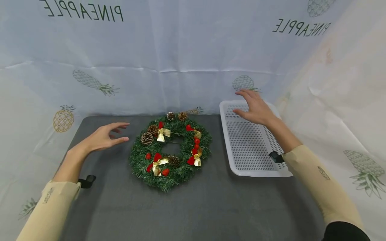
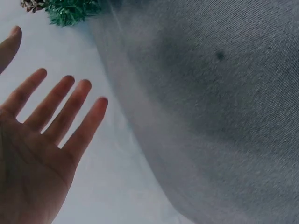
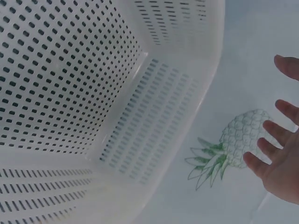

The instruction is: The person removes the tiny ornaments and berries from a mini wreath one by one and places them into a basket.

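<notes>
A green wreath (image 1: 140, 170) with pinecones, red berries and gold and red bows lies flat on the dark grey table. To its left my left hand (image 1: 105, 136) hovers with fingers spread, holding nothing; in the left wrist view the palm (image 2: 35, 154) shows with fingers apart, and a bit of the wreath (image 2: 74, 10) appears at the top. My right hand (image 1: 254, 108) is held over the far part of a white perforated plastic basket (image 1: 225, 140), also holding nothing. The right wrist view shows the basket's inside (image 3: 60, 74) and the extended fingers of the right hand (image 3: 282, 158).
The grey table (image 1: 193, 207) runs back to a white curtain (image 1: 187, 50) printed with pineapples and lettering. More curtain hangs at both sides. Dark straps with small devices (image 1: 87, 181) sit at the wrists, below beige sleeves (image 1: 319, 177).
</notes>
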A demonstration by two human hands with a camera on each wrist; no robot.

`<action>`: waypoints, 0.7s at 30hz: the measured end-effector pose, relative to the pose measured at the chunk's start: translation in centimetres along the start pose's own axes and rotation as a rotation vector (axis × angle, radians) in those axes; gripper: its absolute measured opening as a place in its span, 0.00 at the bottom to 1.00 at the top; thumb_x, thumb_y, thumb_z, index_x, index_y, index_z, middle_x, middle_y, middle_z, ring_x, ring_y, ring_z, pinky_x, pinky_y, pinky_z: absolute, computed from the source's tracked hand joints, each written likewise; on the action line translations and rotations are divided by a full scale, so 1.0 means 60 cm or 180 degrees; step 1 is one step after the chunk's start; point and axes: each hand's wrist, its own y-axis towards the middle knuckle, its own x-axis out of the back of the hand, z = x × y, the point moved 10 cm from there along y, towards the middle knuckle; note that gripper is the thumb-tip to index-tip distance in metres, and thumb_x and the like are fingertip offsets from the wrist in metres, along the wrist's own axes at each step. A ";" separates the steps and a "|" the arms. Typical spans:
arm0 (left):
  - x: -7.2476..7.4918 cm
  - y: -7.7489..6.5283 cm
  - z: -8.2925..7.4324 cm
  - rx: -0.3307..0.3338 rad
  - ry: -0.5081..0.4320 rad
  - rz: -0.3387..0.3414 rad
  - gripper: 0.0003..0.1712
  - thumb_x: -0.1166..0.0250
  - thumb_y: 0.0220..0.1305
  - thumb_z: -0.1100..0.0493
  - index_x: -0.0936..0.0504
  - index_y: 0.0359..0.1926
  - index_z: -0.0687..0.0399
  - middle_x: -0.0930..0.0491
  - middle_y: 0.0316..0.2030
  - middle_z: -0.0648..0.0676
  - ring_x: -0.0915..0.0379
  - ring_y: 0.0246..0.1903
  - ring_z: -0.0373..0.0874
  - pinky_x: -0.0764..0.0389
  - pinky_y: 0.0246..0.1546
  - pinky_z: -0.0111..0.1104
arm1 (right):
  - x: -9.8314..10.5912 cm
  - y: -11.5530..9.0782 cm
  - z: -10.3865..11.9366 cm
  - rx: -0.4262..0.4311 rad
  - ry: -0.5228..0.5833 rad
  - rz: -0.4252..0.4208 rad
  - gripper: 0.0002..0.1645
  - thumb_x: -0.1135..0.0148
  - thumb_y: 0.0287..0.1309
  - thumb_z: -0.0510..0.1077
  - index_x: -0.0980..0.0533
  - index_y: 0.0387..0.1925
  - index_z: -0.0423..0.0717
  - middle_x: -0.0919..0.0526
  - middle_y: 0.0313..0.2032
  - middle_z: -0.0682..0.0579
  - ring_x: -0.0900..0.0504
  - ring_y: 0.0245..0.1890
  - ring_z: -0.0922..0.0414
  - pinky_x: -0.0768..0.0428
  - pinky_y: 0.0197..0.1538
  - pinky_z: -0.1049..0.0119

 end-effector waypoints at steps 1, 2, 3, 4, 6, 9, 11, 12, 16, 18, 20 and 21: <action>-0.004 -0.002 0.002 0.0003 -0.0038 0.0021 0.39 0.29 0.75 0.54 0.31 0.80 0.59 0.25 0.72 0.73 0.22 0.64 0.72 0.15 0.58 0.61 | -0.003 0.004 0.006 0.0011 0.0027 0.0034 0.45 0.34 0.72 0.55 0.36 0.82 0.42 0.39 0.83 0.35 0.46 0.85 0.32 0.47 0.83 0.28; -0.009 -0.003 0.003 0.0004 -0.0080 0.0046 0.40 0.28 0.75 0.54 0.32 0.80 0.59 0.25 0.71 0.73 0.21 0.64 0.71 0.14 0.58 0.59 | -0.007 0.008 0.012 0.0019 0.0065 0.0072 0.44 0.34 0.72 0.54 0.36 0.82 0.42 0.39 0.83 0.35 0.46 0.85 0.33 0.48 0.83 0.28; -0.013 -0.005 0.004 -0.0001 -0.0116 0.0079 0.40 0.28 0.74 0.54 0.32 0.81 0.59 0.24 0.71 0.73 0.20 0.63 0.71 0.14 0.57 0.58 | -0.011 0.012 0.019 0.0027 0.0103 0.0108 0.44 0.34 0.73 0.54 0.35 0.81 0.43 0.38 0.83 0.36 0.46 0.86 0.33 0.48 0.83 0.29; -0.017 -0.005 0.004 -0.0009 -0.0165 0.0119 0.41 0.28 0.74 0.54 0.32 0.81 0.59 0.24 0.71 0.73 0.19 0.62 0.70 0.13 0.56 0.56 | -0.014 0.015 0.024 0.0027 0.0148 0.0141 0.43 0.34 0.73 0.54 0.35 0.81 0.43 0.38 0.83 0.37 0.46 0.86 0.34 0.47 0.83 0.29; -0.026 -0.007 0.004 -0.0016 -0.0286 0.0205 0.42 0.27 0.74 0.56 0.33 0.81 0.60 0.23 0.70 0.73 0.17 0.60 0.69 0.12 0.55 0.53 | -0.019 0.023 0.039 0.0055 0.0256 0.0205 0.42 0.33 0.74 0.54 0.34 0.81 0.43 0.37 0.83 0.37 0.45 0.86 0.34 0.47 0.83 0.29; -0.040 -0.010 0.003 -0.0027 -0.0455 0.0351 0.43 0.27 0.72 0.57 0.35 0.82 0.62 0.22 0.68 0.74 0.14 0.58 0.66 0.10 0.53 0.48 | -0.025 0.035 0.059 0.0108 0.0425 0.0257 0.40 0.33 0.75 0.52 0.33 0.80 0.44 0.34 0.82 0.38 0.43 0.85 0.35 0.44 0.83 0.31; -0.049 -0.013 0.004 -0.0018 -0.0561 0.0416 0.44 0.26 0.72 0.58 0.35 0.82 0.62 0.22 0.67 0.73 0.13 0.57 0.63 0.10 0.51 0.42 | -0.029 0.044 0.072 0.0164 0.0531 0.0293 0.40 0.33 0.75 0.50 0.33 0.80 0.43 0.33 0.81 0.39 0.41 0.85 0.36 0.43 0.83 0.32; -0.054 -0.014 0.004 -0.0024 -0.0601 0.0438 0.44 0.26 0.72 0.58 0.35 0.82 0.62 0.21 0.67 0.73 0.12 0.56 0.61 0.10 0.51 0.40 | -0.031 0.050 0.078 0.0190 0.0572 0.0300 0.39 0.33 0.75 0.50 0.33 0.80 0.42 0.32 0.81 0.39 0.40 0.84 0.37 0.42 0.83 0.33; -0.074 -0.017 0.006 -0.0052 -0.0795 0.0490 0.44 0.26 0.72 0.59 0.36 0.82 0.62 0.21 0.66 0.73 0.11 0.55 0.53 0.11 0.49 0.34 | -0.042 0.069 0.099 0.0241 0.0671 0.0377 0.39 0.32 0.74 0.48 0.32 0.79 0.42 0.31 0.80 0.39 0.37 0.83 0.37 0.38 0.82 0.36; -0.082 -0.016 0.007 -0.0061 -0.0857 0.0504 0.45 0.26 0.72 0.59 0.36 0.82 0.61 0.22 0.67 0.73 0.12 0.54 0.52 0.11 0.49 0.35 | -0.047 0.076 0.107 0.0266 0.0709 0.0409 0.39 0.32 0.74 0.48 0.32 0.79 0.41 0.31 0.80 0.39 0.36 0.83 0.38 0.37 0.82 0.36; -0.088 -0.015 0.009 -0.0056 -0.0873 0.0517 0.45 0.26 0.72 0.59 0.37 0.83 0.60 0.22 0.67 0.73 0.12 0.55 0.54 0.11 0.49 0.35 | -0.052 0.081 0.113 0.0284 0.0747 0.0446 0.39 0.32 0.74 0.48 0.32 0.79 0.41 0.31 0.80 0.39 0.36 0.82 0.37 0.36 0.81 0.36; -0.090 -0.015 0.011 -0.0049 -0.0870 0.0513 0.46 0.26 0.72 0.58 0.37 0.83 0.60 0.22 0.67 0.73 0.12 0.55 0.53 0.11 0.48 0.35 | -0.054 0.082 0.116 0.0295 0.0780 0.0465 0.39 0.32 0.74 0.48 0.33 0.79 0.40 0.31 0.80 0.39 0.36 0.82 0.37 0.36 0.81 0.36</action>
